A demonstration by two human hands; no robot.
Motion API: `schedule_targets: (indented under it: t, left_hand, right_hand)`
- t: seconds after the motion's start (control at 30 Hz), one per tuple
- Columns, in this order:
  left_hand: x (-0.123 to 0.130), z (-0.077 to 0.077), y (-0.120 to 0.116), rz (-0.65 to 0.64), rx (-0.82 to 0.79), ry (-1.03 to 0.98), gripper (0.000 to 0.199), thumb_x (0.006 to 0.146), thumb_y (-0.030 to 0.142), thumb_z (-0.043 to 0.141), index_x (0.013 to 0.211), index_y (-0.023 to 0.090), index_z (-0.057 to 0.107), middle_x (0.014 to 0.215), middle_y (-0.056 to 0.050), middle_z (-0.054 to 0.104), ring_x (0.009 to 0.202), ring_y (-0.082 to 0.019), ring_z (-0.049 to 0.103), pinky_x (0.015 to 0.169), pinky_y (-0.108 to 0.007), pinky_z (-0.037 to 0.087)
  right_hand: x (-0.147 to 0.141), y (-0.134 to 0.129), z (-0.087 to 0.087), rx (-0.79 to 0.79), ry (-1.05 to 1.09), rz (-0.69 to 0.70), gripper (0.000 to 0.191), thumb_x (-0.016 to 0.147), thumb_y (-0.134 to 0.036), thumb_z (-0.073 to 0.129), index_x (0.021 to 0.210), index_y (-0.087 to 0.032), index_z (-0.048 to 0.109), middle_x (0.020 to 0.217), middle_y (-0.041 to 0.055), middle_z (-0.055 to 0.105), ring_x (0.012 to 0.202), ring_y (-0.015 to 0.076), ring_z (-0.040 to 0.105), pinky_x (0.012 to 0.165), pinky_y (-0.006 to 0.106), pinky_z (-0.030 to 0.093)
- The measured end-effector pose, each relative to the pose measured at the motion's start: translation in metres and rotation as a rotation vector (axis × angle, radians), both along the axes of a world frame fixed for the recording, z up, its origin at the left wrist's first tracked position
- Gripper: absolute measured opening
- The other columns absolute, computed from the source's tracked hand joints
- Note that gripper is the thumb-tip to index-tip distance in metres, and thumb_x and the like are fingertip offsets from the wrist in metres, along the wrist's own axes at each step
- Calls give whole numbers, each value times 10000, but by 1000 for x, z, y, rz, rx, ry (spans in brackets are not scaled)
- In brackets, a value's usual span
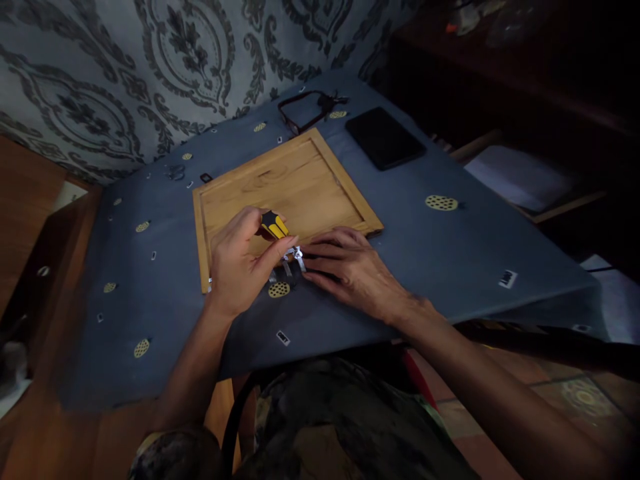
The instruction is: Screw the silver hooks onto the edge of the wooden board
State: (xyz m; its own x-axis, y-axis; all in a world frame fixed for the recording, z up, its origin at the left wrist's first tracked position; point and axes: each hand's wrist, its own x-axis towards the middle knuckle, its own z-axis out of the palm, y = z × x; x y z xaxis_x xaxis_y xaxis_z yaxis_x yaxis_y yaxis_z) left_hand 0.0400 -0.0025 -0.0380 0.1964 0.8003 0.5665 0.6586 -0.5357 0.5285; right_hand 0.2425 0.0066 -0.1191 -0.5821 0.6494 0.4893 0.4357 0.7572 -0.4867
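A wooden panel [280, 180] with a raised frame lies flat on the table. At its near edge sits a shiny metal hinge [299, 259], its arm jutting toward me over the cloth. My left hand [240, 263] is closed round a yellow-and-black screwdriver [275, 225], which leans down toward the hinge; its tip is hard to make out. From the right, my right hand [355, 270] reaches the hinge, fingers and thumb tips at its side. The hinge's far parts are partly covered by my left thumb.
A blue-grey tablecloth [425, 267] with pineapple prints covers the table. Behind the panel lie a dark strap loop [295, 123] with what looks like keys and a black tablet [385, 138]. A small shiny item [175, 172] lies at the back left. The patterned wall [190, 53] borders the far side.
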Motion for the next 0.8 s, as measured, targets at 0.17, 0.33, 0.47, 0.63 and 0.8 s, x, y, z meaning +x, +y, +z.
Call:
schedule_targets:
  t: [0.17,0.33,0.47,0.63,0.8]
  left_hand:
    - [-8,1,2,-58,-60,8,233,876,266,733,1085,209,648,1035,-18,731,924,-142,699,847,-253,556]
    - [-12,1,1,-95,-119,3,272,901,252,699,1162,224,626,1104,-35,717,981,-155,693,907,-279,553]
    - [-11,2,-2,-58,-77,-85,274,887,272,722,1146,241,639,1044,-26,702,929,-150,682,867,-283,562]
    - [-11,5,-4,20,2,-174,260,857,295,766,1090,248,660,973,3,666,831,-122,656,787,-262,554]
    - [-10,0,-3,-1,-25,-81,249,873,290,743,1097,244,643,994,-6,699,886,-140,683,850,-277,555]
  right_hand:
    - [0,1,-1,-4,3,2,217,994,-335,578,1082,-268,765,1199,41,759,1151,261,627,1030,509,440]
    - [0,1,-2,16,0,0,226,997,-336,573,1077,-249,766,1195,47,760,1141,258,630,1025,490,439]
    - [0,0,-2,35,8,-11,217,994,-329,581,1068,-238,763,1188,35,763,1140,258,628,1025,486,444]
    - [0,0,-2,69,20,-14,209,992,-325,587,1054,-229,762,1176,42,767,1126,256,636,1006,484,460]
    - [0,0,-3,70,13,-11,200,989,-314,595,1069,-232,759,1188,44,764,1125,251,638,998,477,463]
